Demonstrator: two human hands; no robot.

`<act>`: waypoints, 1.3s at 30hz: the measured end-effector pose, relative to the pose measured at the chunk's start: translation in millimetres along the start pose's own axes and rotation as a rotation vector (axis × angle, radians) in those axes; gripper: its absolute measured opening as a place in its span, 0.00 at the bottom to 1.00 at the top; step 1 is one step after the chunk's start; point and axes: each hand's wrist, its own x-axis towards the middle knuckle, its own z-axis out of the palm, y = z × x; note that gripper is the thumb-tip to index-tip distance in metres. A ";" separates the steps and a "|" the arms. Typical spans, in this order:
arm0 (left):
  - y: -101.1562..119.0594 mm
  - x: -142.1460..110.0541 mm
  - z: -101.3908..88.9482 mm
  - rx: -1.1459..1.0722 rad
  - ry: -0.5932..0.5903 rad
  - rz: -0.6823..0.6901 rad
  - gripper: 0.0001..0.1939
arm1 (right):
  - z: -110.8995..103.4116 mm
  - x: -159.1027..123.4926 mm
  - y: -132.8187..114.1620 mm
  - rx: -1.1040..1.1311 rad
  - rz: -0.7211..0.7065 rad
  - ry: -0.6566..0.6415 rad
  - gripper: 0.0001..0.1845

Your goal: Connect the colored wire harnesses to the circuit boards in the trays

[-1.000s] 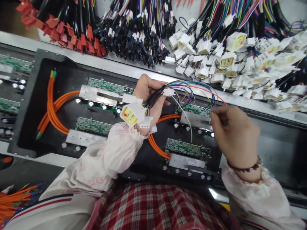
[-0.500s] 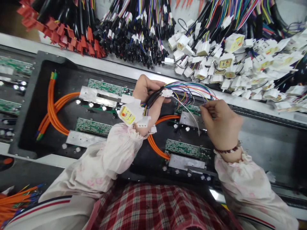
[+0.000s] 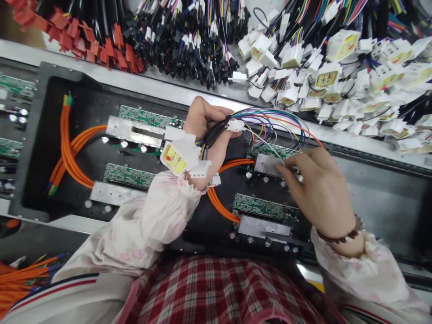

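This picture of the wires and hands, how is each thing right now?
left hand, gripping the wire bundle
wire bundle, held, colored wires spread loose
white plug, hanging by the left wrist
right hand, reaching down over the metal plate
orange cables, lying curved on the black tray
green circuit board, partly under a metal strip

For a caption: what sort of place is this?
Probably a wiring-harness assembly workshop: a wire harness in the left hand, heaps of harnesses with white connectors, and green circuit boards on a black fixture.
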 end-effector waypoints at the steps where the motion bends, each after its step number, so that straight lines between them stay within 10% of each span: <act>1: -2.1 0.5 0.1 0.010 0.002 0.029 0.14 | -3.0 -0.7 -1.7 0.000 -0.014 -0.018 0.12; 6: -6.8 3.7 3.0 0.044 0.045 0.093 0.13 | -1.2 12.5 -4.9 0.099 0.087 0.236 0.06; 31: 16.5 -3.6 -3.7 0.188 -0.012 -0.035 0.15 | 19.0 20.8 9.2 0.240 0.161 0.127 0.10; 35: 22.4 -6.8 0.0 0.442 -0.003 -0.002 0.13 | -4.4 28.0 -6.4 0.055 0.104 0.255 0.15; 39: 24.2 -9.2 2.3 0.814 -0.051 0.098 0.11 | 7.9 56.5 -36.9 -0.080 -0.038 0.073 0.25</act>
